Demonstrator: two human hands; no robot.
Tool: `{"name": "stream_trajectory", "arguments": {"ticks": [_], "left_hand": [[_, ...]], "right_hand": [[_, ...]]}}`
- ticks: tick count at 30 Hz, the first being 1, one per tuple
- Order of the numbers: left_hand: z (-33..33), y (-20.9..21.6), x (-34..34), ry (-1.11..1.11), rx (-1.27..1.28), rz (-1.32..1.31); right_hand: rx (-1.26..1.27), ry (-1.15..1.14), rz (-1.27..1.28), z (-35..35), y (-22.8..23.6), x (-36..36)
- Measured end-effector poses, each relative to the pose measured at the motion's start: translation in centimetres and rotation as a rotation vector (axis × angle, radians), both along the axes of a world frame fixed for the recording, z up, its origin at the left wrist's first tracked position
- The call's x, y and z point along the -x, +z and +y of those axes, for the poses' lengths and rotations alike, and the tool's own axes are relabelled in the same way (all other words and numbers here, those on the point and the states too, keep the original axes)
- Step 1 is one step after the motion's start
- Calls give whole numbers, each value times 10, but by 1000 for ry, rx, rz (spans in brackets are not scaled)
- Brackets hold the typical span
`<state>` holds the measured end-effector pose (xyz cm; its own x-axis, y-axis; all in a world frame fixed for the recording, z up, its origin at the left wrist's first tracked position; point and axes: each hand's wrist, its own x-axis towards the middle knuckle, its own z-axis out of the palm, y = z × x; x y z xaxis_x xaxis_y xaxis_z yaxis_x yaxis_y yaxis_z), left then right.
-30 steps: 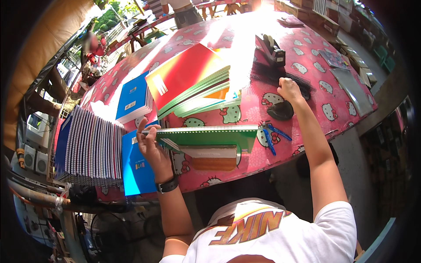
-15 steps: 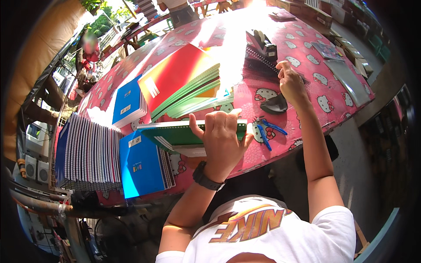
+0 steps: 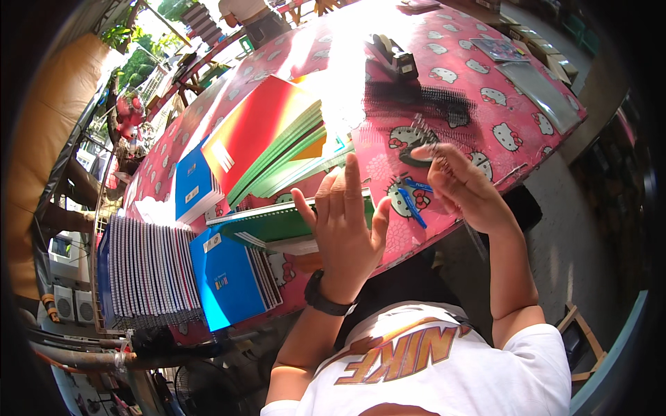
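Note:
My left hand (image 3: 345, 225), with a dark watch on the wrist, rests against a green-covered pad (image 3: 277, 223) with a row of holes along its upper edge. Its fingers are stretched and spread apart. On the right, my right hand (image 3: 475, 191) is raised over the table's near edge. Its fingers are closed on a thin dark spiral binding coil (image 3: 424, 127), which sticks out above them and trails below. Blue-handled pliers (image 3: 415, 208) lie between the two hands. Behind my right fingers sits a dark rounded object (image 3: 415, 157), partly hidden.
More black coils (image 3: 399, 100) lie beyond, near a black tape dispenser (image 3: 397, 62). Fanned red and green covers (image 3: 253, 114), blue notebooks (image 3: 225, 281) and a row of spiral notebooks (image 3: 149, 270) fill the left of the pink tablecloth (image 3: 444, 52). A person (image 3: 253, 17) stands at the far side.
My right hand has come back from the pile of coils toward me, with a coil in it. My left fingers have straightened from their curl over the green pad's top edge.

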<state>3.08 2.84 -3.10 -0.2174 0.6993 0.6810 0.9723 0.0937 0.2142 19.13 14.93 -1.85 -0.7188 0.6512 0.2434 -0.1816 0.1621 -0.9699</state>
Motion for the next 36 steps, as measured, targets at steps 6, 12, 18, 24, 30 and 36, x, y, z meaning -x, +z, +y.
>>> {"name": "stream_trajectory", "arguments": {"ticks": [6,12,18,24,30,36], "left_hand": [[-16,15,21,-239,-151,-207],[-24,21,21,-233,-155,-106],[-27,10,24,-266,-207,-175],[-29,11,31,-342,-204,-139],[-32,9,36,-410,-205,-124],[-34,8,34,-410,-210,-143]], "right_hand": [[-327,176,-134,-12,5,18],[-422,234,-100,-5,6,20],[-532,256,-84,0,12,24],[-640,248,-68,4,15,28],[-594,370,-96,7,22,33],[-617,436,-115,8,29,34]]}}
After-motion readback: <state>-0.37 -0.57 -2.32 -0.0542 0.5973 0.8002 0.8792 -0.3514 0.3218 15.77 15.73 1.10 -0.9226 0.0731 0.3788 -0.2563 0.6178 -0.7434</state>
